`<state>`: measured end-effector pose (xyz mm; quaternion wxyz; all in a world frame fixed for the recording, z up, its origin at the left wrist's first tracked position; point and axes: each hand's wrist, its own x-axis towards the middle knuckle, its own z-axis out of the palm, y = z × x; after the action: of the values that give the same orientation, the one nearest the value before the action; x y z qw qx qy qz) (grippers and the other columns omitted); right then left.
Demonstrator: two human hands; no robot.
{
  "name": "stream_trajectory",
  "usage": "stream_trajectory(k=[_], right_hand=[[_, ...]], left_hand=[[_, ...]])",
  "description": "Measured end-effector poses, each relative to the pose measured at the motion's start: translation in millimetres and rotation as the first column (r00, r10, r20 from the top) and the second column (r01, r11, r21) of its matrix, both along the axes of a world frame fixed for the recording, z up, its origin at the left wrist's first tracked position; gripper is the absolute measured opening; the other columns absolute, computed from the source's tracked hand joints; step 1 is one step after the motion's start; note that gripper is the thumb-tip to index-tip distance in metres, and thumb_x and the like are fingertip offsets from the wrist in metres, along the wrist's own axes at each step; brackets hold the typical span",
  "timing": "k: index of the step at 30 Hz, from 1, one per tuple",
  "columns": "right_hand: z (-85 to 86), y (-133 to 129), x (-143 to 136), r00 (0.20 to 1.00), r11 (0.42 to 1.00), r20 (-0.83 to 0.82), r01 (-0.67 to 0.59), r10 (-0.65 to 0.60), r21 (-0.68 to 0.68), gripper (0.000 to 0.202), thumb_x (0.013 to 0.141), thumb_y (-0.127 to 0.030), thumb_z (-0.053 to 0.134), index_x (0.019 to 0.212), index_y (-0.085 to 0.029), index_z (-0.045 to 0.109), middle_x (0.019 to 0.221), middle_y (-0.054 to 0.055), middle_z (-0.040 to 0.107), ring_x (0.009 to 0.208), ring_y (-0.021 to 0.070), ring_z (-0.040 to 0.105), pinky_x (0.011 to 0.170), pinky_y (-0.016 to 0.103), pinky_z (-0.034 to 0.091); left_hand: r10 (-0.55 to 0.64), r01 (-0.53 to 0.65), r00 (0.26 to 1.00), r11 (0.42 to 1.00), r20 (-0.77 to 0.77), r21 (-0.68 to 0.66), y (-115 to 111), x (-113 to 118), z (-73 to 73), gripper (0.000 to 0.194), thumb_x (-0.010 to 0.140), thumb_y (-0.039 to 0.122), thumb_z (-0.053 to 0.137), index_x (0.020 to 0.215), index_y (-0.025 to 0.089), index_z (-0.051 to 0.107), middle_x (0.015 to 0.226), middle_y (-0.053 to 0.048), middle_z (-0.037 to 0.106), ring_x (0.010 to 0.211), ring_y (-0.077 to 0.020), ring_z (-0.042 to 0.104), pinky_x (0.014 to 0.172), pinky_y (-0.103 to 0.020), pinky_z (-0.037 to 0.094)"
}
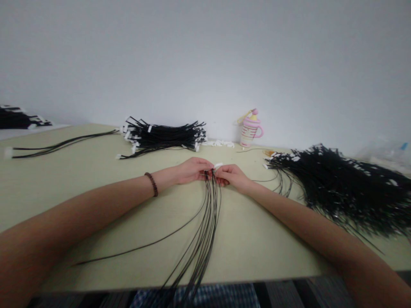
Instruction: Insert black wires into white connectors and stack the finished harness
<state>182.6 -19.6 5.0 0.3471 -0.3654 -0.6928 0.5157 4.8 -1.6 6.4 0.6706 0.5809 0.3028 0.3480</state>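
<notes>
My left hand (194, 170) and my right hand (233, 177) meet near the middle of the table, both with fingers pinched at the top end of a bundle of thin black wires (205, 226). The wires hang from between my fingers toward me and over the table's front edge. One strand strays off to the left across the tabletop. A small white connector (218, 165) shows at my right fingertips; how the wires sit in it is too small to make out. A dark beaded bracelet (151, 185) circles my left wrist.
Behind my hands lies a stack of black cables with white connectors (167, 136), beside loose white connectors (221, 144) and a pink cup-shaped bottle (248, 131). A large pile of black wires (349, 188) covers the right side. A separate cable (64, 143) lies left.
</notes>
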Motion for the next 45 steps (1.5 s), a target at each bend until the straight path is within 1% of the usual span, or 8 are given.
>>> stream_trajectory(k=[10,16,21,25,30,37,41,45], right_hand=[[53.8,-1,30,0.987,0.971,-0.123,-0.132,0.108,-0.201,0.024,0.06,-0.013,0.058,0.084,-0.017,0.053,0.047,-0.005,0.052,0.038,0.0038,0.04,0.039,0.016,0.023],[102.0,-4,67,0.947,0.996,-0.311,0.065,-0.078,-0.054,0.004,0.066,-0.02,0.054,0.068,-0.017,0.057,0.054,-0.001,0.054,0.04,0.0044,0.035,0.044,0.022,0.024],[118.8,7,91,0.817,0.927,-0.502,0.367,-0.285,0.072,0.012,0.07,-0.026,0.05,0.077,-0.024,0.06,0.064,0.005,0.059,0.053,0.0123,0.047,0.049,0.027,0.029],[104.9,32,100,0.723,0.875,-0.579,0.482,-0.377,0.032,0.004,0.07,-0.025,0.055,0.073,-0.024,0.057,0.057,0.002,0.055,0.053,0.0125,0.047,0.048,0.026,0.029],[54.0,53,87,0.664,0.779,-0.438,0.607,-0.606,-0.158,0.005,0.071,-0.019,0.052,0.066,-0.019,0.049,0.047,-0.005,0.04,0.04,0.0059,0.031,0.039,0.02,0.023],[-1.1,16,26,0.862,0.885,-0.236,0.393,-0.45,-0.25,0.012,0.063,-0.019,0.048,0.051,-0.016,0.044,0.043,-0.004,0.037,0.035,0.0053,0.029,0.035,0.021,0.017],[-6.3,-11,4,0.968,0.97,-0.069,0.237,-0.24,-0.05,0.016,0.064,-0.023,0.046,0.051,-0.016,0.051,0.039,-0.004,0.037,0.036,0.0068,0.032,0.037,0.021,0.018],[-8.5,-18,3,0.942,0.932,0.104,0.293,-0.32,0.215,0.02,0.064,-0.023,0.044,0.05,-0.015,0.056,0.041,-0.003,0.04,0.041,0.0074,0.035,0.042,0.021,0.022]], left_hand=[[0.161,-0.157,0.987,0.983,0.029,-0.096,-8,6,10.6,0.007,0.07,0.01,0.057,0.065,0.005,0.061,0.058,-0.005,0.056,0.053,-0.0092,0.051,0.053,-0.022,0.041],[0.171,-0.165,0.984,0.982,0.056,-0.089,-5,4,8.2,0.008,0.07,0.012,0.058,0.067,0.006,0.061,0.06,-0.004,0.056,0.054,-0.0096,0.052,0.054,-0.023,0.042],[0.195,-0.187,0.978,0.977,0.072,-0.105,-4,4,8.0,0.009,0.07,0.011,0.058,0.062,0.008,0.059,0.056,-0.002,0.054,0.051,-0.009,0.051,0.051,-0.022,0.041],[0.229,-0.22,0.971,0.969,0.065,-0.114,-6,6,9.6,0.01,0.071,0.01,0.056,0.061,0.009,0.058,0.054,-0.002,0.055,0.051,-0.0092,0.051,0.05,-0.021,0.041],[0.255,-0.256,0.967,0.96,-0.026,-0.111,-1,4,12.1,0.008,0.068,0.009,0.057,0.061,0.007,0.058,0.052,-0.003,0.055,0.048,-0.0091,0.051,0.047,-0.02,0.04],[0.27,-0.283,0.956,0.95,-0.113,-0.13,10,-5,13.7,0.007,0.066,0.007,0.058,0.059,0.007,0.056,0.053,-0.004,0.056,0.046,-0.0084,0.052,0.045,-0.018,0.042],[0.248,-0.264,0.962,0.951,-0.111,-0.163,13,-7,12.0,0.006,0.066,0.007,0.058,0.06,0.007,0.057,0.053,-0.003,0.056,0.047,-0.008,0.052,0.047,-0.018,0.043],[0.248,-0.261,0.964,0.953,-0.097,-0.157,15,-7,9.1,0.007,0.067,0.007,0.057,0.06,0.007,0.058,0.054,-0.003,0.057,0.048,-0.008,0.053,0.047,-0.018,0.044]])
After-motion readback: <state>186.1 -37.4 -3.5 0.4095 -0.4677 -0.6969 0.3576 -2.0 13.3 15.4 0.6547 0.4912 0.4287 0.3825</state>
